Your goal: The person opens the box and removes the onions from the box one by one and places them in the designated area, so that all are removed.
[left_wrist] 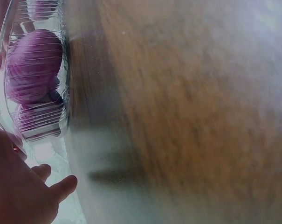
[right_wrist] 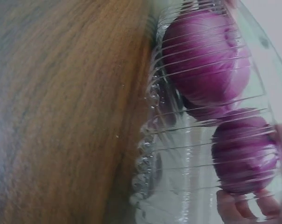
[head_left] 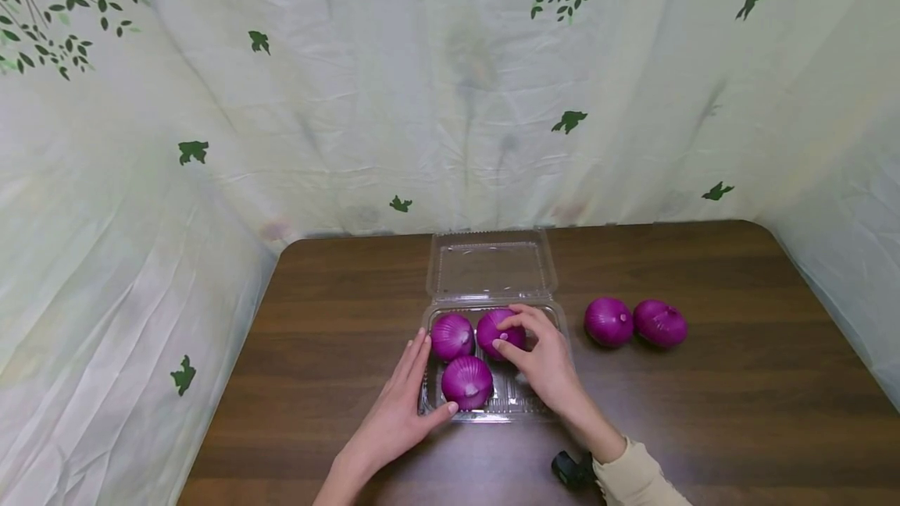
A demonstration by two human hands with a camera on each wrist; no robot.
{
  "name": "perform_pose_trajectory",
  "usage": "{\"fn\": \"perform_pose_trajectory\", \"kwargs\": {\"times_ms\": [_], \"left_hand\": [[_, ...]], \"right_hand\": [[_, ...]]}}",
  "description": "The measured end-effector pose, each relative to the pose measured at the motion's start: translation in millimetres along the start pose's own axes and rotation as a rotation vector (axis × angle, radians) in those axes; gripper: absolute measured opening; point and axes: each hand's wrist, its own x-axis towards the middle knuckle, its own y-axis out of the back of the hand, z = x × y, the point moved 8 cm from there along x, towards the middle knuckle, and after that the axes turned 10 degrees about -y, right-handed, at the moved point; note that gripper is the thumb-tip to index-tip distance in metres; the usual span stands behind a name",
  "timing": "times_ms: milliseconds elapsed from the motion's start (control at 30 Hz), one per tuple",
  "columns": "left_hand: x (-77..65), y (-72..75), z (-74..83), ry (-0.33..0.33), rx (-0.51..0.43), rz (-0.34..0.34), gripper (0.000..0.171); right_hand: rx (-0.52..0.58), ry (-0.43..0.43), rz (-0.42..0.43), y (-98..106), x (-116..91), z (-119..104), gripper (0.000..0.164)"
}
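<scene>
A clear plastic clamshell container (head_left: 516, 404) lies with its lid folded back on the table. Inside are three red onions: one at the back left (head_left: 452, 336), one at the front left (head_left: 467, 383) and one at the back right (head_left: 492, 326). My right hand (head_left: 544, 358) holds the back-right onion between thumb and fingers; in the right wrist view its fingertips (right_wrist: 264, 205) show at that onion (right_wrist: 245, 151) through the ribbed wall. My left hand (head_left: 401, 404) lies along the container's left side, fingers straight and thumb at the front rim.
Two more red onions, one (head_left: 608, 322) beside the other (head_left: 660, 324), sit on the brown wooden table (head_left: 703, 412) to the right of the container. The open lid (head_left: 492, 265) extends toward the back edge. A leaf-print curtain (head_left: 436, 100) hangs behind and at both sides.
</scene>
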Motion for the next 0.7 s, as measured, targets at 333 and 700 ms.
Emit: {"fn": "perform_pose_trajectory", "kwargs": {"times_ms": [333, 700], "left_hand": [[-0.4, 0.9, 1.2, -0.017, 0.008, 0.025, 0.104], [0.0, 1.2, 2.9, -0.023, 0.012, 0.034, 0.104]], "right_hand": [[0.068, -0.054, -0.036, 5, -6, -3, 0.017], [0.139, -0.035, 0.023, 20, -12, -4, 0.019]]}}
